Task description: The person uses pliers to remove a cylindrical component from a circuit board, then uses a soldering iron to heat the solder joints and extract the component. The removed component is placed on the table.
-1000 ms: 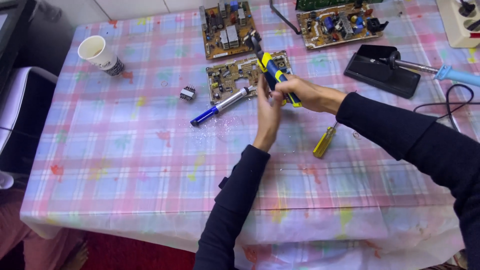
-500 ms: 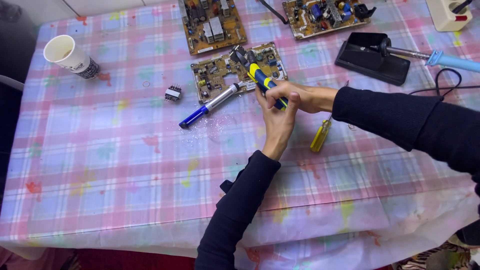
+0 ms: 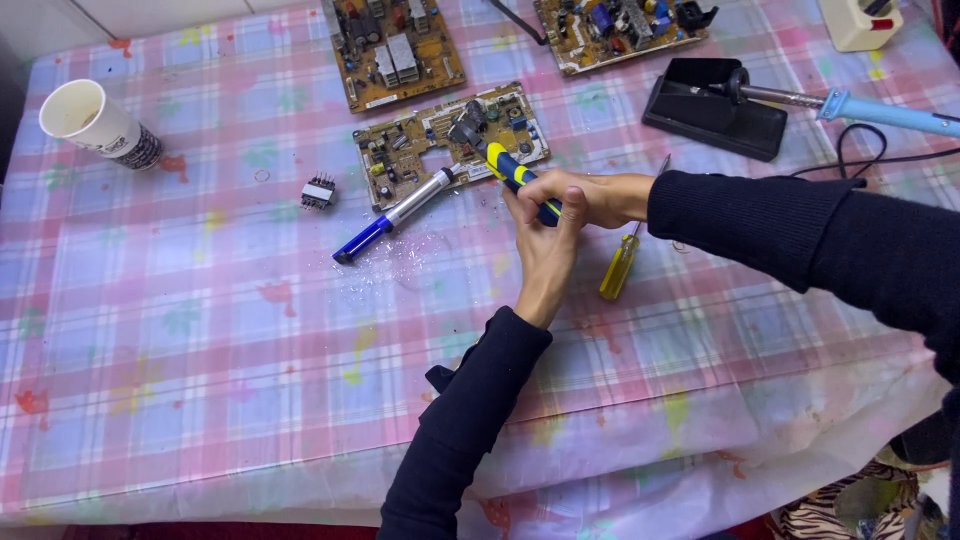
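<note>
Both my hands grip a tool with a yellow and blue handle (image 3: 510, 168). Its grey head (image 3: 467, 130) rests over a small brown circuit board (image 3: 405, 150). My left hand (image 3: 545, 255) reaches up from below and wraps the lower end of the handle. My right hand (image 3: 595, 197) comes in from the right and closes on the same end, touching the left one. A blue and silver pump-like pen tool (image 3: 392, 216) lies just left of my hands. A yellow-handled screwdriver (image 3: 620, 262) lies just right of my left wrist.
Two more circuit boards (image 3: 395, 50) (image 3: 620, 25) lie at the back of the plaid-covered table (image 3: 200, 330). A black soldering stand (image 3: 715, 110) holds a blue-handled iron (image 3: 885, 110). A paper cup (image 3: 90, 120) stands far left, and a small black component (image 3: 318, 190) lies nearby.
Both hands keep their hold on the tool over the small board. The view has shifted slightly, so everything sits a little lower and further right.
</note>
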